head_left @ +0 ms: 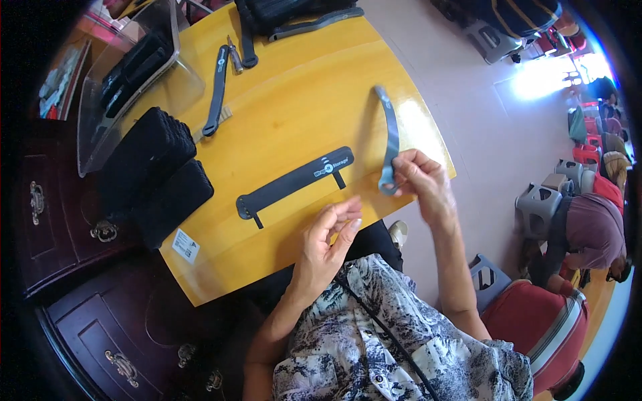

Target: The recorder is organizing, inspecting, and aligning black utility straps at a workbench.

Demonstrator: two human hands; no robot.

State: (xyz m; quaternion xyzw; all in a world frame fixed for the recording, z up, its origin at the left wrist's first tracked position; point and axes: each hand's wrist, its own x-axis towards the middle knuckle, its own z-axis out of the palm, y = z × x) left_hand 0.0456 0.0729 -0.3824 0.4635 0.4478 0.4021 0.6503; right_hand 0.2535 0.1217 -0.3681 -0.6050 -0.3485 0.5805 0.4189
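My right hand pinches the lower end of a narrow blue-grey strap between thumb and fingers. The strap rises in a slight curve above the right side of the yellow table. Nothing shows in my left hand, whose fingers are loosely bent and apart from the thumb at the table's near edge. Just beyond it a wide black strap with white print lies slantwise. Two short black tabs stick out from its near side.
Stacks of black straps stand at the left, beside a clear plastic bin. Farther back lie a dark strap, a small screwdriver-like tool and a black pile. A white label lies near the corner. Other people sit at right.
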